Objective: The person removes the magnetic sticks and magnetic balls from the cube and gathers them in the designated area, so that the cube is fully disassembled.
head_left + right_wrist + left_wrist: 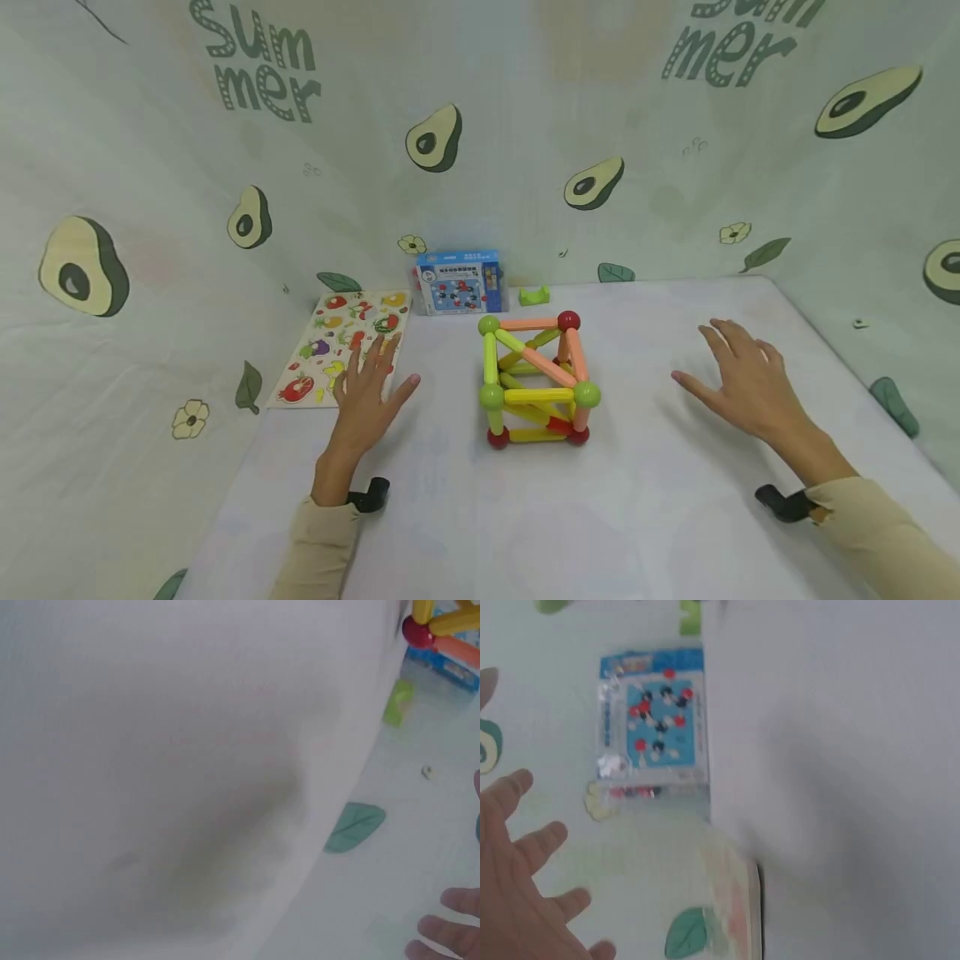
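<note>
Though untouched, rod frame (pixel 549 367) between left hand (pixel 365 404) and right hand (pixel 753 392)

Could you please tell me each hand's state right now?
Left hand: open, holding nothing, near the flat pale board with colourful fruit pictures.
Right hand: open, holding nothing, not touching the boxy frame of coloured rods and balls.

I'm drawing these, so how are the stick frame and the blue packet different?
The stick frame is open, with gaps; the blue packet has a flat printed front. The stick frame mixes yellow, green, orange and red; the blue packet is mostly blue and white. The stick frame stands nearer; the blue packet is farther back. Both show balls and sticks.
</note>
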`<state>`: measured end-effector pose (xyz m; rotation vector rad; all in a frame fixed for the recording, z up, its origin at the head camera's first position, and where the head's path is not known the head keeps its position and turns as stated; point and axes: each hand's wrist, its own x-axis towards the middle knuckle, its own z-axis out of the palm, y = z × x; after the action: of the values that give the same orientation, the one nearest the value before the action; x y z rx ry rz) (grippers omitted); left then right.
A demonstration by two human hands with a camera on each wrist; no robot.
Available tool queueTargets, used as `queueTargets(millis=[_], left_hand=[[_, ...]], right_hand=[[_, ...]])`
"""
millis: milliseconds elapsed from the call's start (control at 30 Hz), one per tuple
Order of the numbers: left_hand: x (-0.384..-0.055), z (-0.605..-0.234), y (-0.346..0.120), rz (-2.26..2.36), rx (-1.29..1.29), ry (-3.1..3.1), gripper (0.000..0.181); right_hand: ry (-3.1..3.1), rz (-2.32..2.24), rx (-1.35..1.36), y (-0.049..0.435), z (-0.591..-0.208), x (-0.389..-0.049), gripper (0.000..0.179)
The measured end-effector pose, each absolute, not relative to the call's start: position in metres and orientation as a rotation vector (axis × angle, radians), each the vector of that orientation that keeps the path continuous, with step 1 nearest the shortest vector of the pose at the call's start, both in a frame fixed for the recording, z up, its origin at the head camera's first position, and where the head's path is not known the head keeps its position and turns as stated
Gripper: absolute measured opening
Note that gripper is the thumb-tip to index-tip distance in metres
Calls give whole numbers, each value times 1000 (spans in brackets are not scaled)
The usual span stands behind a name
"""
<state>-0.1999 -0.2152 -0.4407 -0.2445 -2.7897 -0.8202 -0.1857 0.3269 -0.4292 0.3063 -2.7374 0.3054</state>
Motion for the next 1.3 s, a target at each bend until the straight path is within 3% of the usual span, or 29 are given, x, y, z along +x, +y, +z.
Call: queueTargets(millis=[267,500,900,1300], left_hand=[[-196,-431,-163,-1332,-498,-2563,67],[-175,-424,-144,-1396,-703,-2460,63],[-175,-442,-130,-1400,-905,-2344,52],[-172,-445,-123,-1399,-871,-2273,42]], right_hand=[[-2641,467,384,283,-411,-174,68],[-2595,645,475,252,-404,-166,58],[-2476,802,624,220,-395,-147,58],[-2420,906,805,200,-397,-143,55]])
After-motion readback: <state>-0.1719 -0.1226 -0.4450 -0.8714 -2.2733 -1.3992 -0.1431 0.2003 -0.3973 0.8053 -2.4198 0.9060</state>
